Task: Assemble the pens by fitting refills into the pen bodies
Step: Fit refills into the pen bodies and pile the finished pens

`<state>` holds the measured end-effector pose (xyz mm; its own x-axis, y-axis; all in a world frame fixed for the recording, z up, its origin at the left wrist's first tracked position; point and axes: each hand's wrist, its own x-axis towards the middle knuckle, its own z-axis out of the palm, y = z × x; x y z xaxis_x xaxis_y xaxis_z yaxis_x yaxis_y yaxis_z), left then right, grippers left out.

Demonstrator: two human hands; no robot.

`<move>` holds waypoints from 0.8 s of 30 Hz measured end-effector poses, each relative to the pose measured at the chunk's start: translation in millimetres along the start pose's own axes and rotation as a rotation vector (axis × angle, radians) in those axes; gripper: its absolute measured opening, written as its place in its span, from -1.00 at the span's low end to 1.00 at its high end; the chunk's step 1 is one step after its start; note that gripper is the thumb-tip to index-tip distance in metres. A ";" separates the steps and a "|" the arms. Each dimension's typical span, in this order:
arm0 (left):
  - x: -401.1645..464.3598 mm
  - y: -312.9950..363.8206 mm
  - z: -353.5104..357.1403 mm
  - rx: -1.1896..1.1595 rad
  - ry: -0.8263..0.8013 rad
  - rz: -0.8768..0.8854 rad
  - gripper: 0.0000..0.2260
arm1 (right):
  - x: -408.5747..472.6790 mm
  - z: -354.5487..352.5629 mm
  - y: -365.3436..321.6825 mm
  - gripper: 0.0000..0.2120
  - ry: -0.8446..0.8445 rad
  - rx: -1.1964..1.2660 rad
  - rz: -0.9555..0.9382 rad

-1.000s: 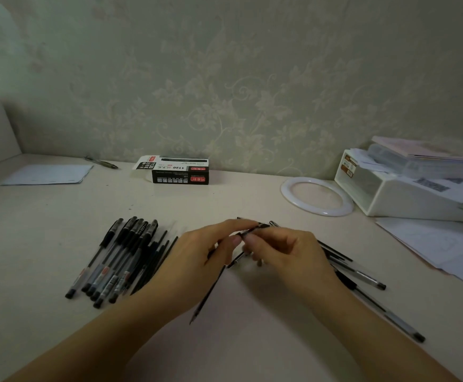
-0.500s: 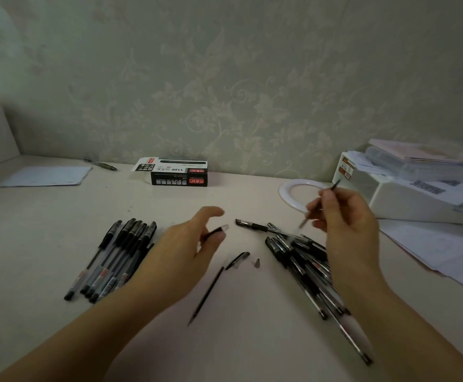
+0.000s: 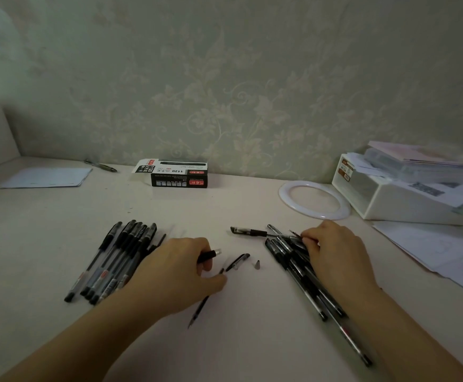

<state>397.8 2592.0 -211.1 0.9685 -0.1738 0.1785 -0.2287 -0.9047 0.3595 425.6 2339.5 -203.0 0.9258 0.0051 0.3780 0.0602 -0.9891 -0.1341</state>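
Our left grip [image 3: 180, 271] was curled around a black pen body [image 3: 209, 255], its thumb beside the loose refill [image 3: 201, 306] lying on the counter [image 3: 238, 340]. Our right grip [image 3: 335, 252] pinched a thin refill tip [image 3: 293, 232] over the right pile of pens [image 3: 302, 271]. Assembled pens [image 3: 114, 260] lay left. The box [image 3: 175, 173] behind read "1120".

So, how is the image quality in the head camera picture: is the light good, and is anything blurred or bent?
Head view: dim, flat light with a greenish cast and only faint shadows; no strong glare. The wide lens bends the pale desk edge and stretches the forearms. The right hand on the black pen pile is slightly soft, and the white storage box looks smeared.
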 end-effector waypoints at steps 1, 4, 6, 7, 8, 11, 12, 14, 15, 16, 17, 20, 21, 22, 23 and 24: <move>-0.2 -0.2 -0.5 0.005 -0.011 -0.002 -0.77 | -0.2 -0.6 -0.4 -0.73 -0.009 -0.017 0.000; -0.8 0.1 -1.8 0.019 -0.021 -0.010 -0.87 | -0.5 -2.1 -1.9 -0.74 0.004 -0.013 -0.004; -0.7 1.0 -2.0 0.070 -0.008 -0.017 -0.90 | -0.6 -2.9 -3.4 -0.78 0.035 0.037 -0.012; -0.7 1.3 -1.9 0.103 0.005 -0.019 -0.89 | -0.8 -3.3 -4.7 -0.79 0.050 0.067 -0.017; -0.6 1.4 -1.9 0.130 0.015 -0.019 -0.88 | -1.1 -3.4 -6.2 -0.79 0.070 0.099 -0.027; -0.7 2.3 -1.6 0.153 0.010 -0.019 -0.86 | -1.7 -3.0 -11.3 -0.81 0.159 0.224 -0.110; -0.9 2.8 -1.4 0.153 0.002 -0.020 -0.86 | -1.9 -2.3 -13.0 -0.83 0.198 0.269 -0.167; -0.9 2.9 0.1 0.146 -0.011 -0.029 -0.84 | -3.5 -0.8 -18.8 -0.86 0.273 0.334 -0.305; -0.9 2.6 0.7 0.141 -0.015 -0.036 -0.83 | -5.1 0.2 -22.4 -0.87 0.305 0.359 -0.366; -0.7 2.2 1.1 0.134 -0.014 -0.045 -0.82 | -7.2 1.4 -26.1 -0.88 0.332 0.374 -0.422; -0.3 1.9 1.3 0.120 -0.009 -0.056 -0.82 | -9.2 2.2 -29.9 -0.88 0.354 0.375 -0.472; 2.3 2.0 -1.1 0.004 0.023 -0.091 -0.83 | -12.7 4.6 -38.9 -0.86 0.355 0.389 -0.613; 3.3 3.0 -2.8 -0.077 0.037 -0.103 -0.83 | -14.3 5.8 -42.7 -0.88 0.326 0.421 -0.651; 4.3 4.3 -4.5 -0.180 0.050 -0.112 -0.83 | -16.6 7.2 -46.8 -0.91 0.279 0.487 -0.657; 5.1 5.8 -5.9 -0.290 0.066 -0.116 -0.82 | -19.8 8.1 -51.2 -0.94 0.203 0.591 -0.615; 6.0 7.9 -7.3 -0.393 0.085 -0.116 -0.80 | -23.1 9.2 -55.8 -0.95 0.092 0.722 -0.528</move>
<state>401.0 2586.6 -200.5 0.9822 -0.0322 0.1852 -0.1550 -0.6964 0.7007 404.3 2395.9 -212.6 0.6793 0.3904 0.6214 0.7181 -0.5280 -0.4534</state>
